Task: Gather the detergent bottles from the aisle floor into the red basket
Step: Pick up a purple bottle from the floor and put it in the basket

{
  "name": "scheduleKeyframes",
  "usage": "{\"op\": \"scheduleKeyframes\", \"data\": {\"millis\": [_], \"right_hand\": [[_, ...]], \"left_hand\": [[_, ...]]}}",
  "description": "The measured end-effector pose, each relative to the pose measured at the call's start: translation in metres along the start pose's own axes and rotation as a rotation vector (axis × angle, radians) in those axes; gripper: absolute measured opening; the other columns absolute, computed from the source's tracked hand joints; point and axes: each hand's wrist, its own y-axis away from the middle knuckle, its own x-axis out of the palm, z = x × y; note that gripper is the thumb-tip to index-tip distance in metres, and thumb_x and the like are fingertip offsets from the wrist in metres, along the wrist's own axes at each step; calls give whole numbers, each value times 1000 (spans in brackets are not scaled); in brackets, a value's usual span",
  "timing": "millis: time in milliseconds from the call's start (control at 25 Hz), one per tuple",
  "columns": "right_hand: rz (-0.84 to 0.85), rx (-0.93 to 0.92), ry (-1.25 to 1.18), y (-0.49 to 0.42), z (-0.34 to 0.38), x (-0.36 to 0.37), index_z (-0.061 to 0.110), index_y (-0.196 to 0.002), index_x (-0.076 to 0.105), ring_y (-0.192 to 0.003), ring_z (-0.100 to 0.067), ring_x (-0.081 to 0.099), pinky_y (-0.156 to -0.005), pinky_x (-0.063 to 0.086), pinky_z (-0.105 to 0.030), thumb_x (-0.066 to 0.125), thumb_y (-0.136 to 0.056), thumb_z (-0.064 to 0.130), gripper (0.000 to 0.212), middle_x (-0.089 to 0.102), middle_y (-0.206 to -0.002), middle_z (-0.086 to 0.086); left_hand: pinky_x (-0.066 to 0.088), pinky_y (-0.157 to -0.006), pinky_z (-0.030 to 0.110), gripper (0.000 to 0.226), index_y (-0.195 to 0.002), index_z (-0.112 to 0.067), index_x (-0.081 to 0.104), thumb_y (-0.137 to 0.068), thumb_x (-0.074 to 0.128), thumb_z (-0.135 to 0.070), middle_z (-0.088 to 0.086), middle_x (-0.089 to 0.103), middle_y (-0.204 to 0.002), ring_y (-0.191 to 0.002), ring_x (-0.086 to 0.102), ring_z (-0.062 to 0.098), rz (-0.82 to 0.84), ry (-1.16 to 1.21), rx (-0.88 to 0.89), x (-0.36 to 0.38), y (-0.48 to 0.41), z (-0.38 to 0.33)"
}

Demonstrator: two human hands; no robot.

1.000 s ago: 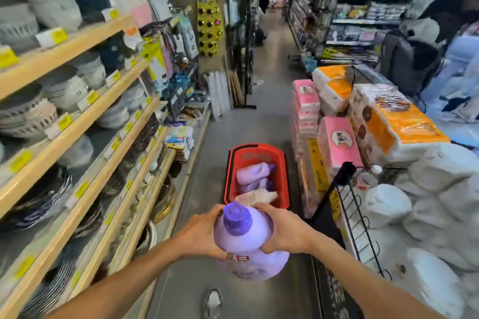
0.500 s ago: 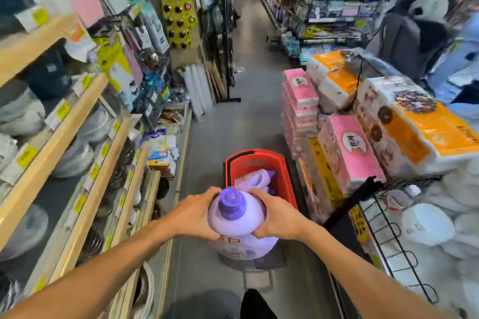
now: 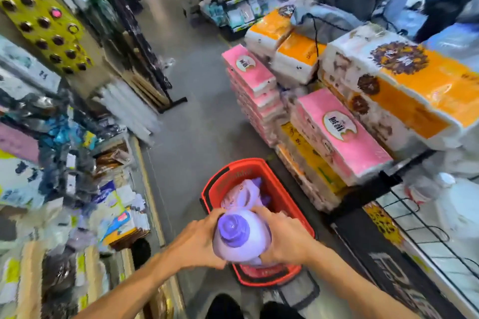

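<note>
Two things, no more, made out through the blur on the left: smeared packets on the shelves and a yellow card studded with dark round pieces. Could read no labels there.

Gripped the detergent bottle from both sides. Curled the left hand round its left shoulder and the right hand round its right. Lost several fingertips behind the body. Held it upright, cap up, over the near half of the red basket. Could not tell whether it touched anything beneath.

Looked pale lilac and rounded, with a darker purple screw cap. Showed no label from above, and hid its own base. Covered the basket's near inside too. Spotted another lilac bottle lying on its side at the far end, partly hidden.

Found bare grey floor running ahead between the shelf edge and the stacked goods. Ran tight on the right: pink tissue packs near the basket's right rim, orange packs beyond, and a wire rack cut off by the frame edge.
</note>
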Motion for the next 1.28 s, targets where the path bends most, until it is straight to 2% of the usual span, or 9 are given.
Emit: {"op": "scheduleKeyframes", "data": {"millis": [120,360,520,640,720,840,920,1040,1280], "right_hand": [[-35,201,-205,-55,-51,34,46,-148,23,-131,-20,56,-95,51,-43,74,-57,75,108,48,-144,16],[-36,517,-285,-122,-126,115,35,-153,28,-127,-22,57,-94,49,-38,72,-62,57,104,58,-142,7],[-108,659,-345,-177,-160,169,32,-155,28,-128,-27,57,-93,48,-39,53,-55,64,108,58,-143,1],[-83,725,-419,-217,-182,206,31,-157,27,-121,-33,61,-87,48,-38,60,-58,60,109,63,-136,-4],[-80,788,-545,-238,-211,230,34,-154,31,-119,-35,61,-90,50,-40,68,-60,59,104,63,-134,-7],[-283,1098,-595,-240,-264,238,22,-139,56,-120,-38,58,-92,46,-40,72,-81,48,66,61,-129,-16],[-282,1258,-508,-225,-287,223,21,-131,62,-120,-36,61,-89,49,-40,68,-90,46,48,65,-130,-15],[-76,1230,-296,-209,-290,197,26,-123,65,-120,-35,62,-88,51,-40,58,-92,59,47,68,-127,-11],[-143,1134,-75,-192,-255,165,24,-132,57,-124,-33,54,-93,51,-42,64,-92,46,46,60,-131,-8]], "left_hand": [[49,-81,29,96,-139,-39,34,-54,78,-49,-13,67,-121,-110,64,24,122,-34,82,22,-100,48],[54,-83,35,108,-144,-28,29,-51,81,-47,-2,62,-131,-111,66,29,472,-102,279,98,-250,129],[55,-76,43,108,-147,-28,24,-55,78,-41,1,57,-128,-105,66,34,587,-162,450,135,-331,173],[55,-77,46,105,-148,-23,29,-56,76,-44,0,53,-131,-107,65,35,654,-272,522,147,-376,202],[54,-85,45,98,-144,-17,37,-59,76,-45,5,55,-134,-113,63,33,746,-335,535,155,-416,212],[49,-92,47,66,-131,-15,52,-75,79,-36,13,58,-125,-113,60,37,621,-383,532,163,-487,195],[50,-90,49,51,-126,-17,55,-81,75,-32,12,57,-121,-111,58,38,488,-496,546,165,-515,173],[49,-88,44,49,-131,-21,50,-88,66,-38,7,53,-125,-116,55,32,512,-815,622,168,-505,146],[41,-95,43,54,-136,-22,45,-88,60,-41,3,54,-128,-119,53,27,381,-965,588,160,-427,107]]}}
